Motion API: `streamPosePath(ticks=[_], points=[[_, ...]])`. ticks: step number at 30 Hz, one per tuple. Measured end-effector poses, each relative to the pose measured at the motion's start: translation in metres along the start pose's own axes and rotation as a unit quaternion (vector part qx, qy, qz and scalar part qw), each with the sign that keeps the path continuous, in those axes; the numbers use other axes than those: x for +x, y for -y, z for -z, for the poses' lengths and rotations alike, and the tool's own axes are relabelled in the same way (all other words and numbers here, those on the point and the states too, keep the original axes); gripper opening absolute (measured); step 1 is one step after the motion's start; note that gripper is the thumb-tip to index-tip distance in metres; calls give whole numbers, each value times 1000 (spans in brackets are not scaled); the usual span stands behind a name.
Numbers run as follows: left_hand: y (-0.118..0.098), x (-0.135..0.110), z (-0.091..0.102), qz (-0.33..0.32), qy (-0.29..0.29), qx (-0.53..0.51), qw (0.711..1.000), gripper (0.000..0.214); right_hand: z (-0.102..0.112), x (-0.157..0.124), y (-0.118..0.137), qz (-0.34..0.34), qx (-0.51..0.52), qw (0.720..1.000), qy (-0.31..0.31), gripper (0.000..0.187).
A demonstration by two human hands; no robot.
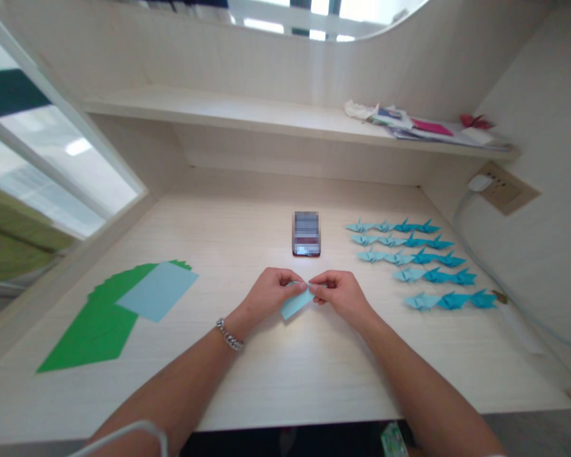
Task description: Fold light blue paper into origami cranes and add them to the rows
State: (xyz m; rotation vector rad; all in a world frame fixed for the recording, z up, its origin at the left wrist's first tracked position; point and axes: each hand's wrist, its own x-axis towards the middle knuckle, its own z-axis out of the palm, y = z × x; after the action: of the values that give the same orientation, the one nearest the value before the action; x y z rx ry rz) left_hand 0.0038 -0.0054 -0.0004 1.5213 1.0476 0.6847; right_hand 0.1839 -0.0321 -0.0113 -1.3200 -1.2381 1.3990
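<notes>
A small folded piece of light blue paper (296, 303) is held just above the pale wooden desk (275, 368), near its middle. My left hand (268, 293) pinches the paper's upper left part, fingers closed. A metal bracelet sits on that wrist. My right hand (338, 293) pinches the paper's upper right tip, fingers closed too. Both hands meet over the paper, a little in front of a phone (307, 233) lying flat.
Several blue paper cranes (416, 260) lie in rows at the right. Green paper sheets (94, 320) with a light blue sheet (159, 291) on top lie at the left. A shelf (247, 114) above holds papers (418, 127). A wall socket (502, 187) with a cable is at the right.
</notes>
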Motion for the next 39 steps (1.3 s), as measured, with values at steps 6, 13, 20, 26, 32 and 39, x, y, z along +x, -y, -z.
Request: streamPosePath(ticks=[6, 13, 20, 26, 32, 39], points=[[3, 0, 1, 4, 1, 21, 1000, 24, 1, -2, 2, -20, -25, 999, 35, 27], [5, 1, 4, 28, 27, -6, 999, 30, 7, -1, 3, -26, -27, 998, 45, 29], [5, 2, 3, 22, 10, -62, 998, 29, 9, 0, 4, -10, -16, 1000, 11, 28], [3, 0, -1, 39, 2, -22, 999, 29, 6, 0, 4, -8, -14, 1000, 8, 28], [3, 0, -1, 11, -8, -11, 1000, 27, 5, 0, 3, -19, -13, 1000, 13, 31], [4, 2, 0, -16, -38, 6, 999, 29, 8, 2, 2, -22, 7, 999, 39, 35]])
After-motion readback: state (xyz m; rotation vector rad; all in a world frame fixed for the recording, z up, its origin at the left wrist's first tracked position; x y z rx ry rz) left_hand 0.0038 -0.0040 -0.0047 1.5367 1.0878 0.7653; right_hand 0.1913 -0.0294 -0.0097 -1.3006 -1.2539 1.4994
